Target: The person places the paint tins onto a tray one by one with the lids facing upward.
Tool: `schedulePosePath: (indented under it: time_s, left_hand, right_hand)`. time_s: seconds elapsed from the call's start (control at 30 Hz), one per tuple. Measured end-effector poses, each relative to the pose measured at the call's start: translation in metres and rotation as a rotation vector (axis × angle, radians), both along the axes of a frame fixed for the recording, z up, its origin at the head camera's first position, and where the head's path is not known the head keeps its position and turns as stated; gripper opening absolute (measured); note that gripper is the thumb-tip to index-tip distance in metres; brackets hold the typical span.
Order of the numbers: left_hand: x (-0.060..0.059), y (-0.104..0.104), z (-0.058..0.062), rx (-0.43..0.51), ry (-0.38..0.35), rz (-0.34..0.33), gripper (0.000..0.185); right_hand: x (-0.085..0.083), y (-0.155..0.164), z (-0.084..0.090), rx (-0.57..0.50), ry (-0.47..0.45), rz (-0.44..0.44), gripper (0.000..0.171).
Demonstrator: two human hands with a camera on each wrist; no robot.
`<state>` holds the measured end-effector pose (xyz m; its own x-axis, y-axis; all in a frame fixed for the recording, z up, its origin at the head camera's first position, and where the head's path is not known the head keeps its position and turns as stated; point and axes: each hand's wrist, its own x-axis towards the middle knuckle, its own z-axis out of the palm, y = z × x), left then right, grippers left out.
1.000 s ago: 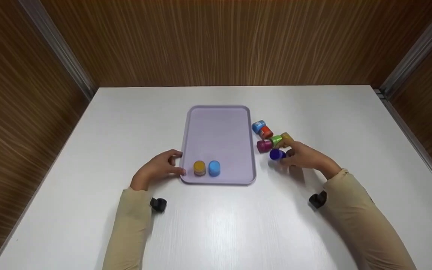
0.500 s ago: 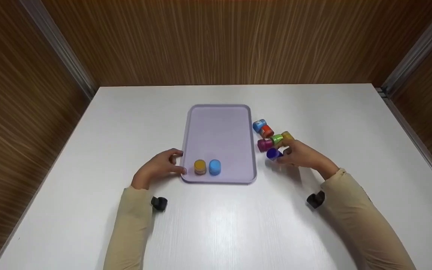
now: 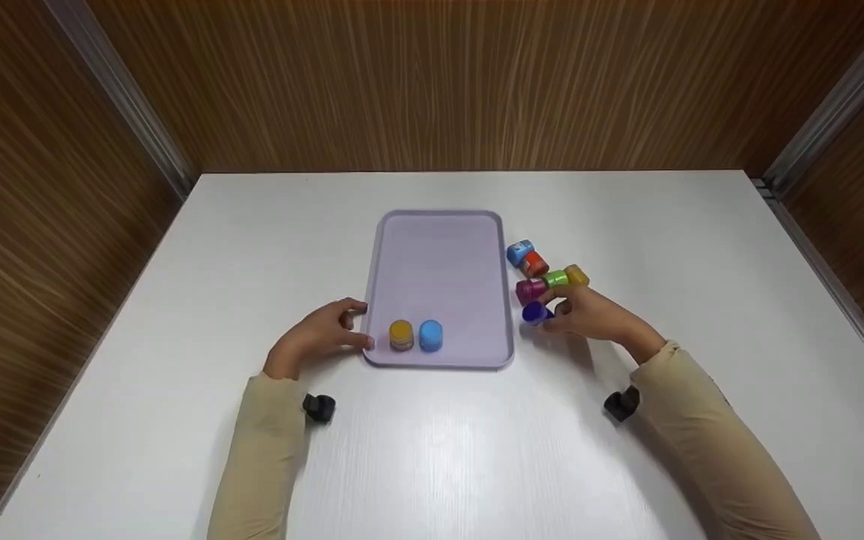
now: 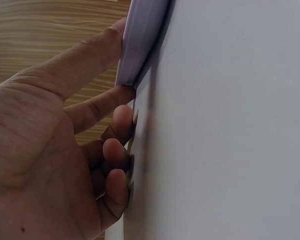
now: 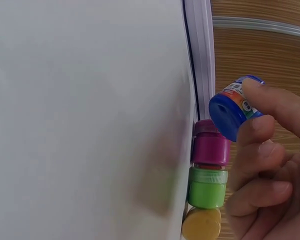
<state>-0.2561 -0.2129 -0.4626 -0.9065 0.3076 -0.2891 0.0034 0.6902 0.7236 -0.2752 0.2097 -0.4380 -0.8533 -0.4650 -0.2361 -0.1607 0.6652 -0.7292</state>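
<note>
1. Right hand (image 3: 589,315) pinched the dark blue jar (image 3: 533,313) between thumb and fingers (image 5: 270,100), lid toward the tray (image 3: 439,232). Jar was off the surface (image 3: 252,247), just right of the tray's right rim, near its front end.
2. That tilted side grip likely kept the lid clear, so the jar could be set down upright.
3. Left hand (image 3: 319,337) sat at the tray's front-left corner: thumb on top of the rim, index under the edge, other fingers (image 4: 117,150) loosely curled on the surface. Looked like bracing, so the tray wouldn't slide.
4. On the tray, front end: yellow jar (image 3: 400,334) and light blue jar (image 3: 430,335), upright, side by side, touching or nearly so. Looked like the start of a row.
5. Right of the tray, on the surface: blue-orange jar (image 3: 524,256), magenta jar (image 3: 530,289), green jar (image 3: 554,280), gold jar (image 3: 576,275), lying on their sides in a loose cluster behind the held jar.
</note>
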Motion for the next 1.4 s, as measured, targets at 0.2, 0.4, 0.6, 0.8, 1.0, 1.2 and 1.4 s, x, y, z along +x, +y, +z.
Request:
schedulePosePath:
  time_s: [0.2, 0.4, 0.6, 0.8, 1.0, 1.2, 1.4]
  left_hand:
    - [0.000, 0.000, 0.001, 0.004, 0.002, -0.006, 0.070]
    - [0.000, 0.000, 0.000, 0.006, 0.003, -0.007, 0.070]
    - [-0.001, 0.000, -0.002, 0.018, 0.001, -0.004, 0.069]
    - [-0.001, -0.001, -0.002, 0.006, 0.012, -0.017, 0.069]
    - [0.000, -0.001, -0.001, 0.006, 0.010, -0.019, 0.070]
    - [-0.002, -0.001, -0.003, 0.009, 0.008, -0.015, 0.070]
    - [-0.003, -0.001, -0.005, -0.004, 0.021, -0.020, 0.070]
  right_hand:
    - [0.001, -0.008, 0.000, 0.001, -0.006, 0.026, 0.040]
    - [0.002, -0.019, 0.002, 0.000, -0.013, 0.046, 0.041]
    - [0.003, -0.031, 0.000, -0.070, -0.054, 0.090, 0.039]
    - [0.005, -0.045, -0.001, -0.084, -0.064, 0.118, 0.041]
    - [0.006, -0.058, -0.001, -0.088, -0.083, 0.121, 0.042]
    - [0.008, -0.069, -0.002, -0.058, -0.038, 0.134, 0.040]
    - [0.009, -0.076, -0.005, -0.073, -0.014, 0.164, 0.040]
